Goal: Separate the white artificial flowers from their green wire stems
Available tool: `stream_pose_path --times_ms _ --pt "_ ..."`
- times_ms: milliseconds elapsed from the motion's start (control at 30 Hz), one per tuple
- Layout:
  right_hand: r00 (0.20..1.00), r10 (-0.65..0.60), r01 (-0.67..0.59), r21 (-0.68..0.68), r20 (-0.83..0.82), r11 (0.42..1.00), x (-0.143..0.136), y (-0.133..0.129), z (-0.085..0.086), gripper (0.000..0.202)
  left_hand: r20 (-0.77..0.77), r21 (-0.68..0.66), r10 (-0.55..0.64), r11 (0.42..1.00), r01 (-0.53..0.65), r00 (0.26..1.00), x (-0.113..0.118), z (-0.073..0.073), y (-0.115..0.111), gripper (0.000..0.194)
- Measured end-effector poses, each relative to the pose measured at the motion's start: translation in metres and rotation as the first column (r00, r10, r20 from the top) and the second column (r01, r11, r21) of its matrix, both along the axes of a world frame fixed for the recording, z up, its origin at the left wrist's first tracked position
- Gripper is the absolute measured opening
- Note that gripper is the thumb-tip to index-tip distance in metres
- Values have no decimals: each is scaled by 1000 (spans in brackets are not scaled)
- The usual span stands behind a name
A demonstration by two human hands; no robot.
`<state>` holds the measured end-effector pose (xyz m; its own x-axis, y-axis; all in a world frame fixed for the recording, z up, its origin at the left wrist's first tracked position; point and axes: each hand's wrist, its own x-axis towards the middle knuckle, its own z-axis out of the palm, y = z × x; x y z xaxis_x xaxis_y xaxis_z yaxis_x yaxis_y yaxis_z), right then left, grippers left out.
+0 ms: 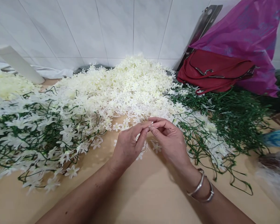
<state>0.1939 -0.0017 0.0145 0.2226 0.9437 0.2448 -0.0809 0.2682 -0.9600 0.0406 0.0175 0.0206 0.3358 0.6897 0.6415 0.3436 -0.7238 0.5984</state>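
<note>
**Two hands brought together over a table of artificial-looking blossoms**

The left hand (130, 143) is shown with its thumb and index finger closed in a pinch, the other fingers being folded and mostly hidden. The right hand (169, 137) is likewise closed at thumb and index finger, its remaining fingers loosely curled. Between the meeting fingertips a small white piece (151, 124) is gripped by both hands; it is largely covered, and its exact form cannot be told. Two silvery bracelets (212, 193) are worn on the right wrist. The hands are held above the tabletop (135, 193), just on the near side of a broad heap of white blossoms (140, 84), from which a few loose flowers are scattered beneath and beside the fingers. To the left, white flowers are seen mingled with green stems in a tangled pile (37, 133). To the right, bare-looking green stems (238, 115) are massed, with white pieces strewn along their near left edge. At the far right, a red handbag (214, 68) is set in front of a purple plastic bag (252, 40). At the far left, a pale roll (18, 63) is seen tilted beside yellowish blossoms (9, 84). The scene is closed at the far side by a tiled wall (119, 28).
</note>
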Motion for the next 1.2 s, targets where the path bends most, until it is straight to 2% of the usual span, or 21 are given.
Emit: stream_pose_path --times_ms 100,167,267,333,467,567,700,833,967,1067,1133,1200 --pt "986 74 -83 -58 -150 995 6 5 1 12 -20 31 -28 999 29 999 -1 -1 2 26" --pt "975 108 -129 -97 -193 987 9 8 2 18 -44 40 -53 998 55 998 -2 -1 2 26" --pt "974 164 -178 -83 -155 981 11 8 3 17 -94 50 -80 995 85 992 -3 2 0 26" --pt "981 151 -155 -26 -124 988 10 8 4 13 -83 31 -58 998 60 995 -3 5 -2 25" --pt "997 43 -40 60 -61 997 11 8 3 16 21 -93 -12 996 14 1000 -6 6 -1 23" --pt "999 -18 19 61 -31 998 13 10 2 20 188 -208 33 978 7 982 -10 5 6 23" --pt "991 3 0 25 -133 1000 16 12 3 26 351 -324 160 945 -41 922 -16 2 17 22" --pt "976 40 -45 -15 -216 999 16 15 3 33 380 -364 179 931 -32 908 -17 0 20 21" --pt "989 14 -18 -25 -150 1000 22 18 1 32 303 -337 134 941 -26 943 -15 0 17 20" --pt "997 -61 62 13 -56 998 30 21 1 29 118 -209 95 976 -69 989 -15 1 14 16" --pt "994 -113 113 34 -10 993 34 22 2 28 -29 -65 19 998 -21 999 -14 -1 14 15" --pt "989 -145 144 53 11 988 37 23 2 27 -149 39 -86 995 93 985 -12 -4 14 16"
